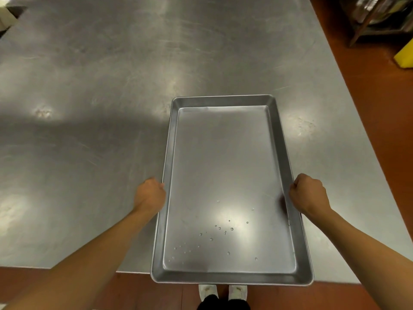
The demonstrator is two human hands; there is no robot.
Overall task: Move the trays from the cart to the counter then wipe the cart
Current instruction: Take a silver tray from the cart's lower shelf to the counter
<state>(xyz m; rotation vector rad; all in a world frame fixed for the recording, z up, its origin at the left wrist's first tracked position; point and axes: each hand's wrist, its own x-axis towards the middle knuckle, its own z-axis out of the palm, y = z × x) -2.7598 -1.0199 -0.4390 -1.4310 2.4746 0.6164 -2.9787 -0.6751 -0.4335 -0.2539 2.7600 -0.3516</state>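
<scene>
A rectangular metal tray (230, 175) with a raised rim lies lengthwise over the near right part of the steel bench (89, 108), its far short end well onto the surface and its near short end overhanging the bench's front edge. Whether the tray rests on the bench or is held just above it cannot be told. The tray's floor is bare apart from a scatter of small water droplets (214, 233) near its closer end, where a bright patch of overhead light reflects. The left hand (150, 194) grips the left long rim about midway along, fingers curled under and around the edge so that only the back of the hand and knuckles show. The right hand (309, 194) clamps the right long rim at the matching spot, likewise closed on the edge in a fist-like hold. Both bare forearms reach in from the bottom corners. The bench top is dull, scratched and dotted with blurred light reflections. Below the overhanging end, on the reddish-brown floor (368, 130), the tips of two light-coloured shoes (223, 291) show beneath dark trouser legs. At the far right a yellow object (404, 55) sits on the floor beside a dark shelving frame (375, 16), whose contents are too blurred to make out.
</scene>
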